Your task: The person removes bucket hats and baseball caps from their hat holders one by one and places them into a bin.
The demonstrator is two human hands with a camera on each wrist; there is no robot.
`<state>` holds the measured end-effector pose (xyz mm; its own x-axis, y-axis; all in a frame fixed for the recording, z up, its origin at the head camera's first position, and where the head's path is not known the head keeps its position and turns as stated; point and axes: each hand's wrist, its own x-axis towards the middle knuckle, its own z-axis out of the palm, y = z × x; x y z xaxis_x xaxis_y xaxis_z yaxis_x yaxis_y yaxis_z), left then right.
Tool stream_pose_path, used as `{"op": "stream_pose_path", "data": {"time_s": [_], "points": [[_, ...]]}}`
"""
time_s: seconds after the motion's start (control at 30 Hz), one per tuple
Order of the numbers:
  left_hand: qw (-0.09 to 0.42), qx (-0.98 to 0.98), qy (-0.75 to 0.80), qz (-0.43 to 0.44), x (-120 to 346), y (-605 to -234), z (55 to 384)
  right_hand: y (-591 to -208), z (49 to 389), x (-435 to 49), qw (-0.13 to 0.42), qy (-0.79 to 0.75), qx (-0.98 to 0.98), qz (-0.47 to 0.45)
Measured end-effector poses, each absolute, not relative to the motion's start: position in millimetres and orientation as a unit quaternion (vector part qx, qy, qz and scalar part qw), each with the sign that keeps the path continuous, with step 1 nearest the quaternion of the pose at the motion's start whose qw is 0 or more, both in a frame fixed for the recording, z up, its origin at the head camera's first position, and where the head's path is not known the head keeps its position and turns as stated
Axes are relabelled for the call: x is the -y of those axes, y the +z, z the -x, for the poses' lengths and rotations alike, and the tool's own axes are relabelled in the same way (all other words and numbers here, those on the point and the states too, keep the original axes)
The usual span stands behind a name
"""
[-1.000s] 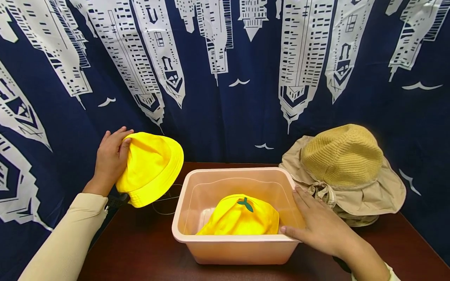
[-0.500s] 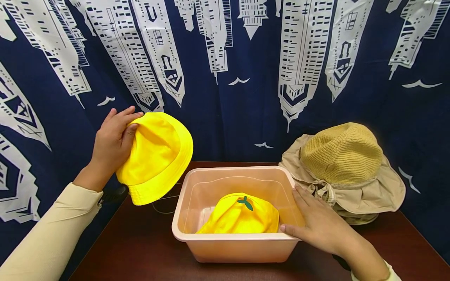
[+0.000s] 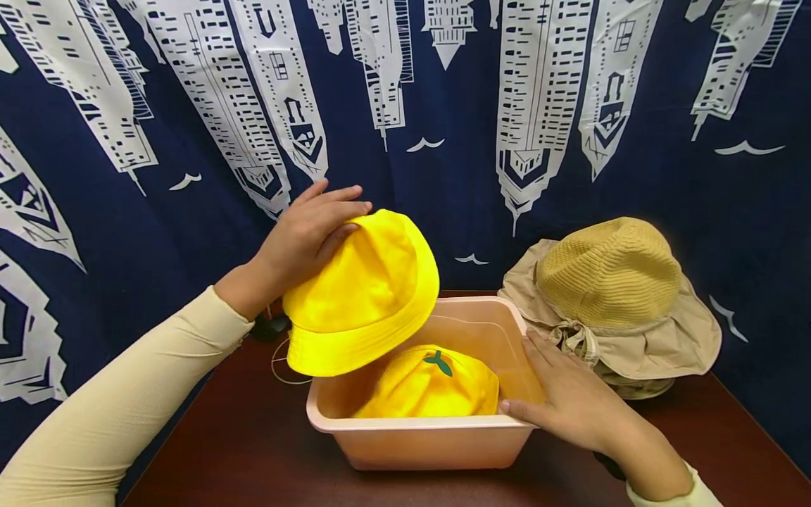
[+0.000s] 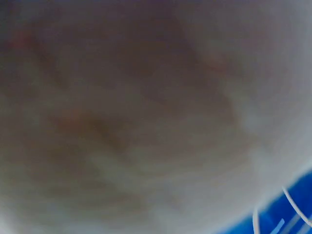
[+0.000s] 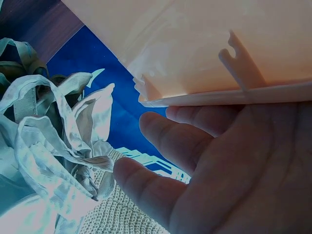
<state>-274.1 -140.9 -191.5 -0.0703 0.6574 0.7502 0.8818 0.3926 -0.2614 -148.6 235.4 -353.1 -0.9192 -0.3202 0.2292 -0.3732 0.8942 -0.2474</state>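
A yellow bucket hat (image 3: 361,282) hangs tilted over the left part of a pink plastic basin (image 3: 431,443). My left hand (image 3: 307,232) pinches it at the crown, thumb on the near side. Down in the basin lies a second yellow hat (image 3: 437,387) bearing a green sprout patch (image 3: 438,362). My right hand (image 3: 573,394) rests at the basin's right rim with fingers extended; the right wrist view shows those fingers (image 5: 168,139) loosely straight beside the rim (image 5: 204,99). A blurred pale surface fills most of the left wrist view.
Right of the basin, a mustard knitted hat (image 3: 611,274) sits on a beige wide-brimmed hat (image 3: 671,348) with tied straps. A thin cable (image 3: 279,370) lies on the dark wooden table (image 3: 253,429) at left. A navy curtain (image 3: 469,190) with white skyline prints hangs behind.
My left hand first lifted the yellow bucket hat, then carried it rightward from beside the basin to over its left part. My right hand has stayed at the rim.
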Motion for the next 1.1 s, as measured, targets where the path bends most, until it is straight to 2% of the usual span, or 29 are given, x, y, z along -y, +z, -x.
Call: {"op": "stream_pose_path", "data": {"time_s": [0.3,0.8,1.1], "points": [[0.356,0.674,-0.09,0.641,92.8,-222.0,274.7,-354.4,149.9,-231.7,0.088,0.151,0.967,-0.183],[0.256,0.638,-0.003,0.726,57.1,-248.6,255.6,-352.6,150.2,-234.9,0.083,0.145,0.969,-0.18],[0.152,0.69,0.021,0.707,55.5,-263.1,253.0,-350.7,151.4,-234.6,0.082,0.137,0.971,-0.181]]}}
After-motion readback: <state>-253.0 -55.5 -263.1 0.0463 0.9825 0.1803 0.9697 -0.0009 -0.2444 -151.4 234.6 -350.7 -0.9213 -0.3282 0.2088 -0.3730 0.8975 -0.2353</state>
